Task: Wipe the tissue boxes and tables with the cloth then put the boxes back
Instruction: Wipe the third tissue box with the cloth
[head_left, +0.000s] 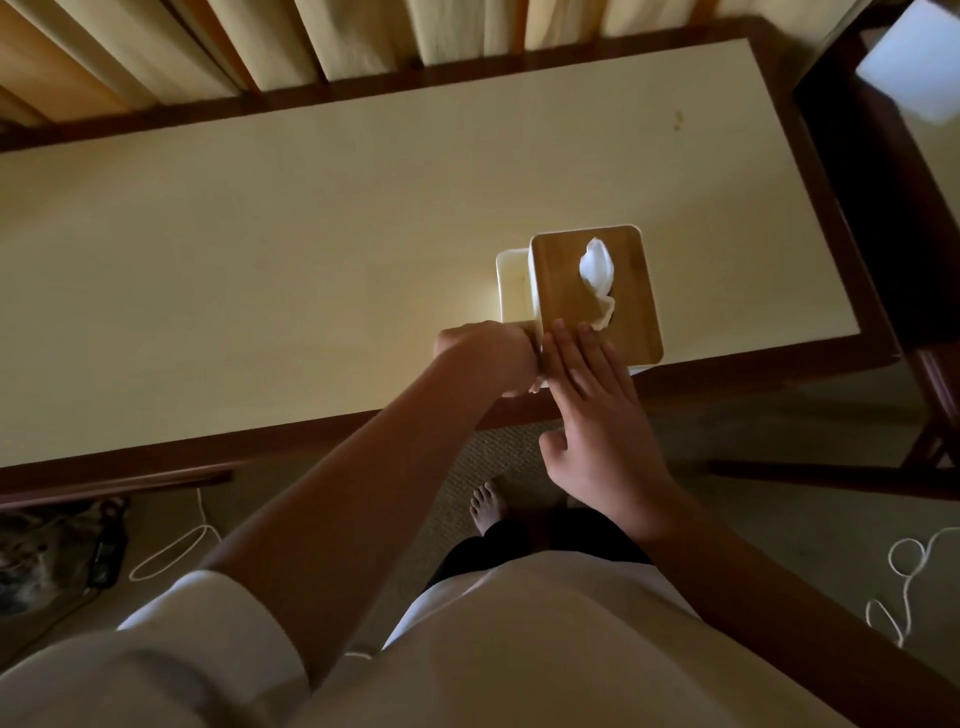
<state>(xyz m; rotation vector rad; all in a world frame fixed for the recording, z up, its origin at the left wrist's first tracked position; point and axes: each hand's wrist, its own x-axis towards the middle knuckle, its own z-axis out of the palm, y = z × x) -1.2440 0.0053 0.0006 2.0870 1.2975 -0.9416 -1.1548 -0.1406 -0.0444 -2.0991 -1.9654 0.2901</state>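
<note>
My right hand (592, 395) lies flat, fingers straight, on the wooden lid of the white tissue box (566, 296), near-right on the cream table (260, 260). My left hand (483, 356) curls round a pale cloth (524, 391) beside it.

The left hand (483, 358) is curled into a fist with its back turned up and the wrist bent inward. A scrap of pale cloth (535, 387) peeks out beneath its knuckles. Its bare forearm stretches forward from the lower left, out of a rolled white sleeve (208, 613). The right hand (597, 415) lies close against it, back up. Its four straight fingers (563, 358) are laid together and point forward, their tips resting flat on a brown wooden tissue-box lid (558, 280), and the thumb is spread out to the left. The right forearm, also bare, comes in from the lower right.
</note>
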